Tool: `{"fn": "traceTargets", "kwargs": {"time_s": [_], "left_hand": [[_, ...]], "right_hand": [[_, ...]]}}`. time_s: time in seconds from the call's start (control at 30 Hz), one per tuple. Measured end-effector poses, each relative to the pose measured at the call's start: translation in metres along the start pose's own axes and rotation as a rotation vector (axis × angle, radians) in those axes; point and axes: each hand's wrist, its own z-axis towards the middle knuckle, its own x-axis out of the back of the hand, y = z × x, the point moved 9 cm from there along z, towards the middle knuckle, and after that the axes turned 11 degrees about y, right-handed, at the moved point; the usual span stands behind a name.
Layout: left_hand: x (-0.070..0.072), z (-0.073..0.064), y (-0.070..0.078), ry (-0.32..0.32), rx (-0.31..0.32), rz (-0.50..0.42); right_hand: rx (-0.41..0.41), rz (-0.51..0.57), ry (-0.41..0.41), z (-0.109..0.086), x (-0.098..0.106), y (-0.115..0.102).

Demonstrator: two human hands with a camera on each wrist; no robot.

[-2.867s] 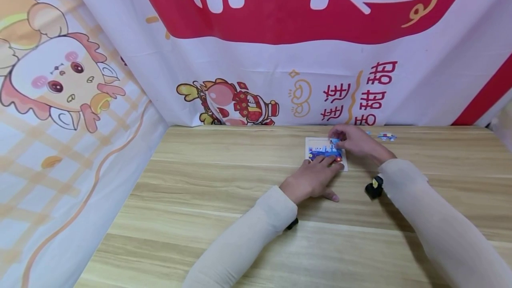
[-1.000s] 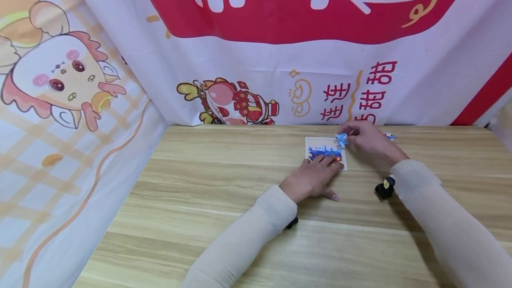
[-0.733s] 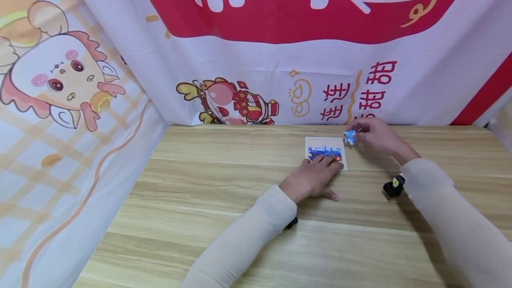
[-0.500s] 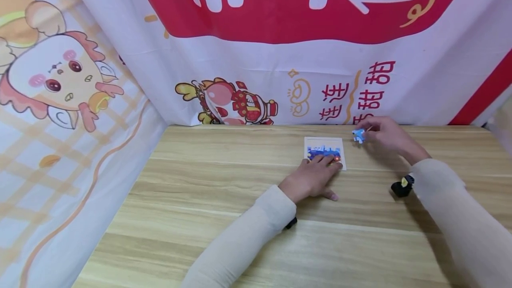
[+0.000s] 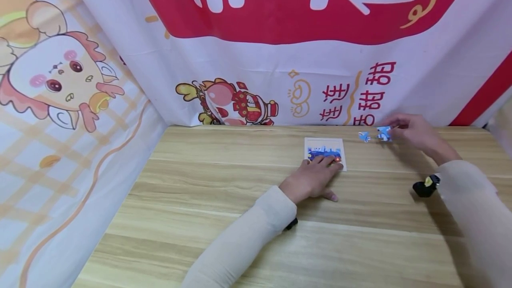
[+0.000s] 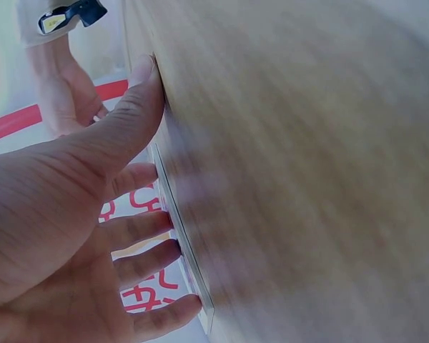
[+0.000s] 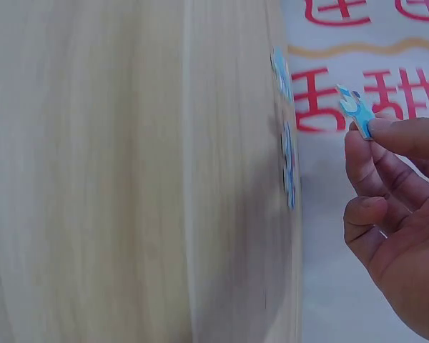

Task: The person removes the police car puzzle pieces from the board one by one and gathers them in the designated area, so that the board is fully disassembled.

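Observation:
My left hand [image 5: 314,178] lies on the near part of a small puzzle board [image 5: 328,142], its fingers spread and covering the lower part of a blue vehicle picture. In the left wrist view its fingertips touch the thin board edge [image 6: 186,250], and the thumb is apart from the board. To the right, my right hand [image 5: 420,136] pinches a light blue jigsaw piece [image 7: 357,114] between thumb and index finger, raised off the table. Below it, several other pieces [image 7: 289,164] lie on the tabletop; one loose jigsaw piece [image 5: 364,137] lies to their left.
The wooden table [image 5: 224,177] ends at the back against a printed cloth [image 5: 248,57]. Another printed cloth [image 5: 72,154] hangs along the left side. A black wrist camera [image 5: 426,186] hangs beneath the right cuff.
My right hand has moved from over the board to the right, carrying the light blue jigsaw piece out beyond the loose piece. My left hand has stayed on the board.

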Motion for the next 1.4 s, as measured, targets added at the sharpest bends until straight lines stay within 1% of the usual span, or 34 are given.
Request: {"fn": "traceTargets", "kwargs": {"time_s": [0.23,0.43,0.7,0.93,1.13,1.4], "left_hand": [[-0.001,0.001,0.001,0.000,-0.006,0.005],[-0.001,0.001,0.000,0.000,-0.004,0.006],[-0.001,0.003,0.002,0.001,-0.007,0.001],[-0.001,0.003,0.001,0.005,-0.007,-0.009],[-0.001,0.003,0.002,0.004,-0.014,0.013],[-0.002,0.002,0.000,-0.005,-0.010,0.011]], "right_hand": [[-0.057,-0.049,-0.007,-0.005,0.016,0.026],[-0.125,-0.042,-0.049,-0.011,0.021,0.047],[-0.225,-0.015,-0.046,-0.017,0.029,0.072],[-0.252,-0.011,-0.033,-0.014,0.024,0.079],[-0.300,0.006,-0.037,-0.015,0.021,0.080],[-0.287,-0.021,-0.023,-0.014,0.020,0.076]]}}
